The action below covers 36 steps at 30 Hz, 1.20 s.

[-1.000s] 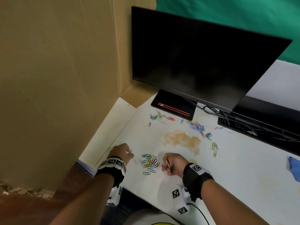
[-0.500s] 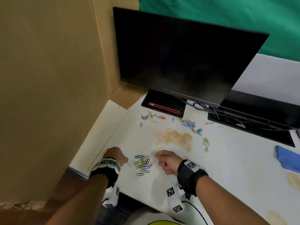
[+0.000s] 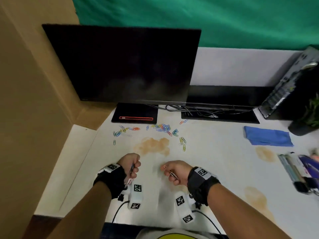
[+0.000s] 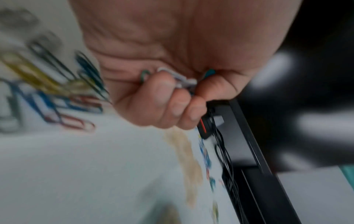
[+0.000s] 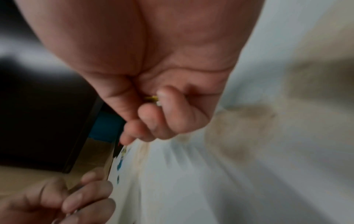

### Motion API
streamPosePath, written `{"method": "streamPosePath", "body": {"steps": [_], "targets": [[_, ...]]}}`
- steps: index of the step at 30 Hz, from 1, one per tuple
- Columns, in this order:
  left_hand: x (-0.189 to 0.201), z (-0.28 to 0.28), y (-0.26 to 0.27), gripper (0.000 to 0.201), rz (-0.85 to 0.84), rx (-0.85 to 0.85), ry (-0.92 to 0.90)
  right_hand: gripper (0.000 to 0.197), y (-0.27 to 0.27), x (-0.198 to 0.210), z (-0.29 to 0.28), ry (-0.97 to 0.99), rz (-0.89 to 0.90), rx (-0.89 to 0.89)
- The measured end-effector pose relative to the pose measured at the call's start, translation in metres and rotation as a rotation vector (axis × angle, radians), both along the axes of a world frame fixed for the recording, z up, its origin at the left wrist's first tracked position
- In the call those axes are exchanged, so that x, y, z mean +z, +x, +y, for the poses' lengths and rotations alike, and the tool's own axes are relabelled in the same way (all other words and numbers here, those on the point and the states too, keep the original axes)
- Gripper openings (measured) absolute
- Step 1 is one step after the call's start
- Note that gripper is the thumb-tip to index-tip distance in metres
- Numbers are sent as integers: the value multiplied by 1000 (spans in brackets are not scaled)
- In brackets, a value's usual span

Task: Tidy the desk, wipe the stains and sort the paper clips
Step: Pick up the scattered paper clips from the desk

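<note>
My left hand (image 3: pixel 133 167) is curled into a fist near the desk's front edge and grips several paper clips (image 4: pixel 177 78), white, green and teal. My right hand (image 3: pixel 170 172) hovers beside it, also curled, pinching a few clips (image 3: pixel 173 175), one of them yellow (image 5: pixel 152 98). A blurred heap of coloured clips (image 4: pixel 47 92) lies on the desk by the left hand. More clips (image 3: pixel 162 128) are scattered in front of the monitor base (image 3: pixel 136 112). A brown stain (image 3: pixel 152 145) lies between those and my hands. A blue cloth (image 3: pixel 267 136) lies at the right.
The black monitor (image 3: pixel 124 62) stands at the back with cables (image 3: pixel 198 110) behind it. A cardboard wall (image 3: pixel 34 100) closes the left side. Two more stains (image 3: pixel 265 153) (image 3: pixel 255 197) mark the right side. Pens (image 3: pixel 296 169), a plant pot (image 3: pixel 303 125) and a computer case (image 3: pixel 291 83) stand at the far right.
Both hands have closed on clips and lifted off the desk. The heap between them no longer shows in the head view. The view has swung right, revealing the cloth and pens.
</note>
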<state>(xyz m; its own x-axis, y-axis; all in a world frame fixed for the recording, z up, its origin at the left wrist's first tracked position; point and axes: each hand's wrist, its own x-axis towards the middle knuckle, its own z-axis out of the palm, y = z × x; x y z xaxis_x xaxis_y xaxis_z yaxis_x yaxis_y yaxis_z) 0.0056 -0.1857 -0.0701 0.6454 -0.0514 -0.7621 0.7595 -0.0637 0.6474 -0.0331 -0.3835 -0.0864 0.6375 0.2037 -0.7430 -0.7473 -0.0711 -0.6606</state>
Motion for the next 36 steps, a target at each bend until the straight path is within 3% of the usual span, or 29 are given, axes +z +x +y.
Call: {"method": "streamPosePath", "body": {"steps": [5, 11, 14, 17, 21, 26, 29, 32, 36], "targets": [[1, -90, 2, 21, 25, -274, 50, 43, -22, 0, -75, -76, -2, -119], [3, -198, -13, 7, -53, -749, 222, 24, -63, 3, -172, -142, 93, -187], [2, -251, -23, 15, -29, -926, 302, 18, -87, 3, -221, -202, 136, -175], [-3, -303, -35, 30, -31, -1057, 337, 28, -112, 2, -275, -314, 139, -145], [-8, -366, -53, 28, 24, -1164, 264, 45, -147, 4, -350, -569, 185, -17], [-6, -438, -83, 19, -21, -1346, 254, 23, -179, 20, -440, -963, 252, 343], [-5, -479, -99, 17, -63, -1420, 262, 27, -198, 29, -483, -1317, 146, 407], [-4, -515, -114, 5, -85, -1440, 245, 24, -204, 28, -510, -1358, 89, 351], [-5, -555, -134, 15, -53, -1390, 214, 26, -206, 19, -522, -1343, 30, 339]]}}
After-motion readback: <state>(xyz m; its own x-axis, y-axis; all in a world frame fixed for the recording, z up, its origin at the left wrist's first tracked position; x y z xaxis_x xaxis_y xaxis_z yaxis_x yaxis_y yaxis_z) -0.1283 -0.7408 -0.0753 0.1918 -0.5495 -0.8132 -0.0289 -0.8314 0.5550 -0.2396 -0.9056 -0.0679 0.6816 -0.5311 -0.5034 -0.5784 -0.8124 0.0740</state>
